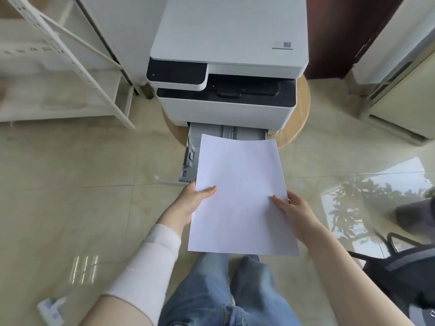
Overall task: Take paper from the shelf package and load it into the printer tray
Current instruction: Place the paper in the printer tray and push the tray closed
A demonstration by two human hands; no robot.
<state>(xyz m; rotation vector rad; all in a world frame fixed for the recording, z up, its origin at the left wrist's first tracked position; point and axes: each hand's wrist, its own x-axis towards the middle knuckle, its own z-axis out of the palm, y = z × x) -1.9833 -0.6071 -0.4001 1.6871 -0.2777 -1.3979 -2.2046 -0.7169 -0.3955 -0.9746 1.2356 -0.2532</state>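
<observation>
Head view looks down on a glossy tiled floor (70, 172), which fills most of the frame and mirrors a window and foliage at the right. A white shelf (77, 67) with perforated uprights stands at the upper left; some dark marks show on its blurred edge, but they cannot be read. The white printer (228, 38) sits on a round wooden stool (301, 118) at top centre. Its lid carries a small square code and a line of print near the right corner, too small to read, and a dark control panel sits at its front left. Blue jeans (211, 290) show at the bottom centre. The grey tray (191, 151) is pulled out from the printer's base toward the person.

The paper (240, 196), a blank white stack, is held above the tray, its far edge over the tray's open bed and its near edge over the jeans. The left hand (190, 203) grasps the stack's left edge, thumb on top, a white sleeve on that forearm. The right hand (296, 212) grasps the right edge, thumb likewise on top.
</observation>
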